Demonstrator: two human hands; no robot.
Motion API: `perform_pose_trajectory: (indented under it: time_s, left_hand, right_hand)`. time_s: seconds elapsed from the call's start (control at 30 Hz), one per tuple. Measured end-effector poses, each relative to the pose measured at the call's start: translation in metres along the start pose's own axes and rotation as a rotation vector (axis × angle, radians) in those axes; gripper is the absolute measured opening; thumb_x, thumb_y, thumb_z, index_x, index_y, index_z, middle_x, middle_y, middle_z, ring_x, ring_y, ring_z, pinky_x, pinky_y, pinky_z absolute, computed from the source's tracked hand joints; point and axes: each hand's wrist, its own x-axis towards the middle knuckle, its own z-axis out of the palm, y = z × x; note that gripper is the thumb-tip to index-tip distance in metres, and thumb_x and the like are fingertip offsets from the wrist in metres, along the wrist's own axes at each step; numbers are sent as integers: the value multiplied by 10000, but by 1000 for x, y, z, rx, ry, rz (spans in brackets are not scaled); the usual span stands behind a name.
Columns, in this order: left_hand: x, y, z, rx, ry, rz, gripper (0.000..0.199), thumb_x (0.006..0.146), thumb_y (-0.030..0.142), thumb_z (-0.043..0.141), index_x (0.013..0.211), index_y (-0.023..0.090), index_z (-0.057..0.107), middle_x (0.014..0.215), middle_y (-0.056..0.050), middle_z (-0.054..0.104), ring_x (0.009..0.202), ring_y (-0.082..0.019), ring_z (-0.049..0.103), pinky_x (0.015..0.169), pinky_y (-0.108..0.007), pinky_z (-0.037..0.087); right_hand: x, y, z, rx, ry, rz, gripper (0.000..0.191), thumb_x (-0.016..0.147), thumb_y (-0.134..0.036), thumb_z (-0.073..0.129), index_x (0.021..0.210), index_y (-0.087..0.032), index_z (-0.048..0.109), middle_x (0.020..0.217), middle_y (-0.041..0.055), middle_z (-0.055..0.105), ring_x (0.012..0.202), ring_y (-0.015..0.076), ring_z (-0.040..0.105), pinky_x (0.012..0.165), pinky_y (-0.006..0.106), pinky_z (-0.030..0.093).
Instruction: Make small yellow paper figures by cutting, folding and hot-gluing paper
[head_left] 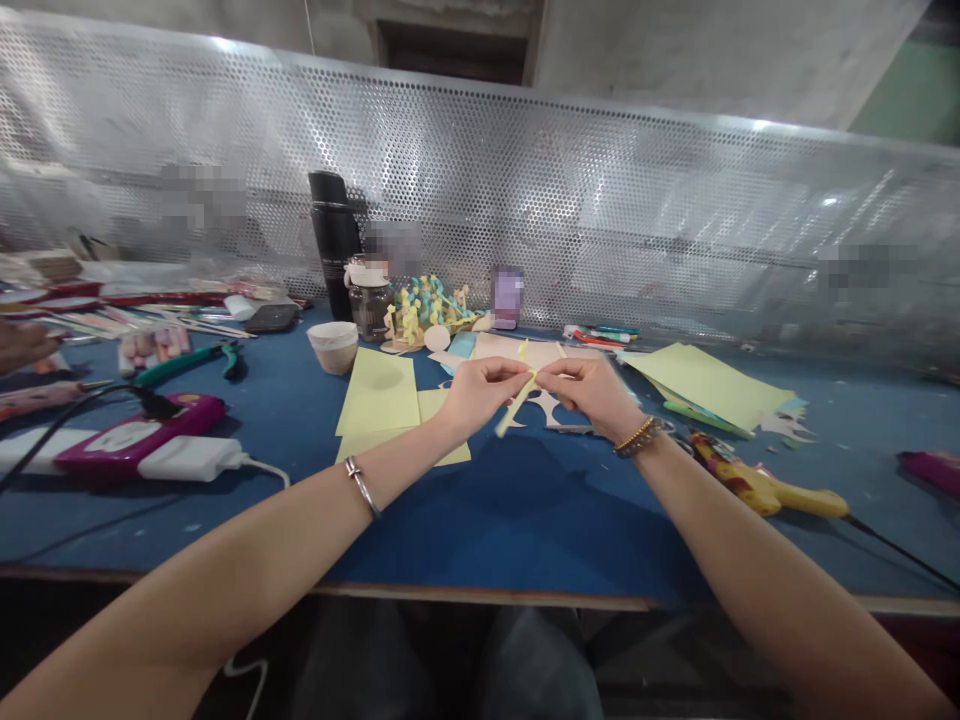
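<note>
Between my two hands, above the blue table, is a narrow yellow paper strip [513,412]. My left hand [487,388] pinches it from the left with thumb and forefinger. From the right, my right hand [589,392] pinches it close to the left fingertips. One end of the strip hangs down to the left and a short piece sticks up behind the fingers. Under and behind the hands lie pale cut paper sheets [491,346] with round holes. Yellow paper sheets [380,390] lie beside my left wrist.
Small yellow and teal paper pieces [431,308] stand behind, near a jar [370,305], a black bottle [334,245], a cup [334,346] and a phone [508,298]. A yellow glue gun [772,494] lies right; a purple power strip [142,432] and pliers [187,365] left. Another person's hand [21,345] shows far left.
</note>
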Motion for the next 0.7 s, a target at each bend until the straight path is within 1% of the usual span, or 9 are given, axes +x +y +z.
perform_pose_trajectory:
  time_s: [0.1,0.2,0.33,0.4,0.53,0.7]
  left_hand:
    - [-1,1,-1,1,13,1,194,707,321,684,796,149,692,673,-20,677,605,-111,595,569,-227,468]
    - [-1,2,-1,-13,-5,-7,220,716,335,681,829,148,703,676,-20,676,607,-108,593,573,-224,465]
    - [-1,0,0,-86,-43,-23,268,760,391,630,869,157,704,769,-42,691,694,-137,634,608,-246,487]
    - [0,-1,0,-105,-41,-33,280,755,404,635,877,161,702,814,-54,696,722,-147,646,618,-255,495]
    - [1,-1,0,-45,-4,-37,232,686,320,715,843,149,695,759,-55,696,671,-133,637,621,-255,494]
    - [0,3,0,-34,8,-71,124,734,268,665,758,147,683,733,-47,685,649,-109,628,598,-232,482]
  right_hand:
    - [-1,-2,1,-57,19,-23,317,739,-469,647,788,-159,691,451,-37,467,418,70,375,427,221,294]
    - [-1,-2,2,-82,46,-49,288,761,-447,625,780,-164,676,455,-39,465,413,71,385,427,220,311]
    - [-1,-5,2,-106,93,-81,255,775,-407,606,751,-157,656,472,-39,456,418,69,390,416,209,320]
    - [-1,-6,2,-114,112,-98,247,775,-393,603,738,-153,649,485,-35,461,425,68,392,415,206,323]
    - [-1,-7,1,-122,116,-100,233,770,-381,606,745,-153,649,479,-36,464,428,72,402,416,205,328]
    - [-2,-6,1,-108,97,-56,251,780,-403,598,772,-159,659,436,-46,455,405,74,407,424,209,335]
